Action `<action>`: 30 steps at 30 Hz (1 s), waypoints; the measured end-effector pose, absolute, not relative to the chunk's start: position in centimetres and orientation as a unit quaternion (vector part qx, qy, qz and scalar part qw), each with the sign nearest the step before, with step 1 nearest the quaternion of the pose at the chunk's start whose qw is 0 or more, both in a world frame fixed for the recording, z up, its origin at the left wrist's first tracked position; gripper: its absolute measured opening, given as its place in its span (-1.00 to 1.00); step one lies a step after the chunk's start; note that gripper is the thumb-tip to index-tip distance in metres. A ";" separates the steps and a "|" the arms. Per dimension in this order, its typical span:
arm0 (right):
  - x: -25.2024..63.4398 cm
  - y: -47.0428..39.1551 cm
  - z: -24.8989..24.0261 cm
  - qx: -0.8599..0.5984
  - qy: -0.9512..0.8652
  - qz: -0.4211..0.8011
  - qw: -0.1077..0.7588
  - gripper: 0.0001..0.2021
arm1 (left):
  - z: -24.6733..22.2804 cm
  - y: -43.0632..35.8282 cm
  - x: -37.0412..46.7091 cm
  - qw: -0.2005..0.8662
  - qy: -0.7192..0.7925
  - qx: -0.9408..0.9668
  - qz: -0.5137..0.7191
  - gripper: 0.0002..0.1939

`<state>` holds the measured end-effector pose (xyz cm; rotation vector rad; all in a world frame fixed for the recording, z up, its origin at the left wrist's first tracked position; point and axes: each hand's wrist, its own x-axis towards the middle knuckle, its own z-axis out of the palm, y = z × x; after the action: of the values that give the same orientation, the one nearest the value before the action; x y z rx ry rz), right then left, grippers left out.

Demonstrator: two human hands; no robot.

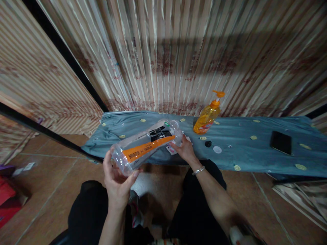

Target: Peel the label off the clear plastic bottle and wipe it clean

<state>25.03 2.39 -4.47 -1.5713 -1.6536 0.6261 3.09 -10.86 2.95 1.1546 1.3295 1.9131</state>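
A clear plastic bottle (143, 149) with an orange and black label lies tilted across both hands, over the front edge of the cloth-covered bench. My left hand (116, 182) is closed round its base, at the lower left. At the upper right end, by the neck, my right hand (185, 149) grips the bottle; some of its fingers are hidden. Beneath and behind this hand is a white printed paper (172, 149), partly covered. Just right of my right hand, a small black cap (208, 144) and a white disc (217, 149) lie on the cloth.
An orange pump bottle (206, 117) with yellow liquid stands on the blue-grey cloth (245, 136). A black phone (281, 142) lies farther right. Striped curtains (163, 61) hang behind, and black poles (68, 64) cross the left. A red box (10, 200) sits on the floor.
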 end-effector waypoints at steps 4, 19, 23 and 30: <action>25.0 2.4 -4.4 -0.618 -0.644 0.246 0.378 -0.49 | 3.0 -10.9 3.2 0.269 0.490 0.429 0.710 -0.04; 25.1 2.4 -4.4 -0.621 -0.645 0.238 0.376 -0.50 | 2.8 -10.9 3.1 0.277 0.483 0.443 0.703 -0.05; 25.0 2.4 -4.3 -0.623 -0.645 0.245 0.369 -0.50 | 2.7 -10.9 3.1 0.276 0.484 0.443 0.702 -0.06; 25.1 2.4 -4.5 -0.613 -0.654 0.238 0.374 -0.50 | 2.8 -10.8 3.2 0.267 0.482 0.447 0.705 -0.07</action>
<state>25.13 2.43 -4.54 -1.5697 -1.6741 0.6088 3.21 -10.82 2.77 1.2079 1.3002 1.9029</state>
